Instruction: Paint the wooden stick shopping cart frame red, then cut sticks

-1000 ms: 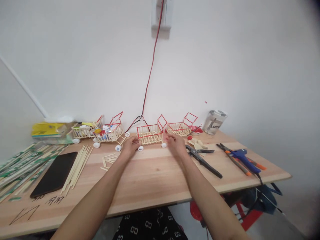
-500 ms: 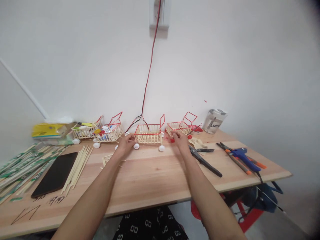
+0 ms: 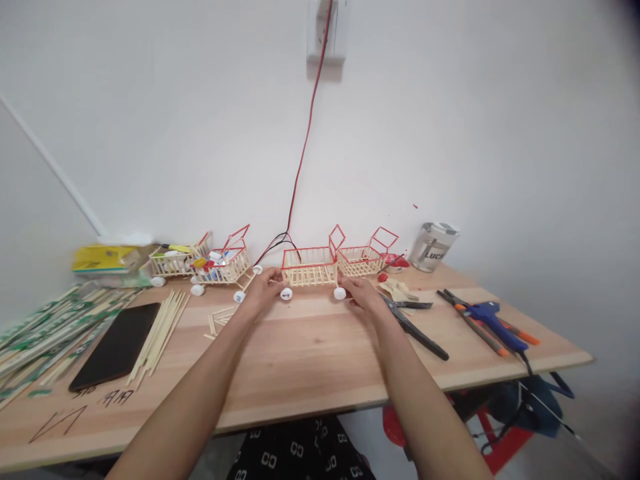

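A miniature shopping cart (image 3: 310, 275) of pale sticks, with a red rim, a red handle and white wheels, stands at the middle back of the table. My left hand (image 3: 265, 290) grips its left end, fingers closed beside the front wheel. At the cart's right end, by the other white wheel, the fingers of my right hand (image 3: 363, 295) close on it; the fingertips are partly hidden. Just behind my right hand is a similar cart (image 3: 361, 261). Left of my left hand stands a stick cart (image 3: 225, 270) filled with small colourful items.
Further left are another filled cart (image 3: 173, 265), a black phone (image 3: 116, 347), loose sticks (image 3: 159, 333) and wrapped chopsticks (image 3: 45, 333). On the right lie black-handled cutters (image 3: 417, 330), orange-handled pliers (image 3: 480, 327), a blue glue gun (image 3: 495, 325) and a jar (image 3: 434, 247).
My right hand has moved from the right-hand cart down to the middle cart's right end. The middle cart has turned slightly, its handle now showing more. The view has shifted a little.
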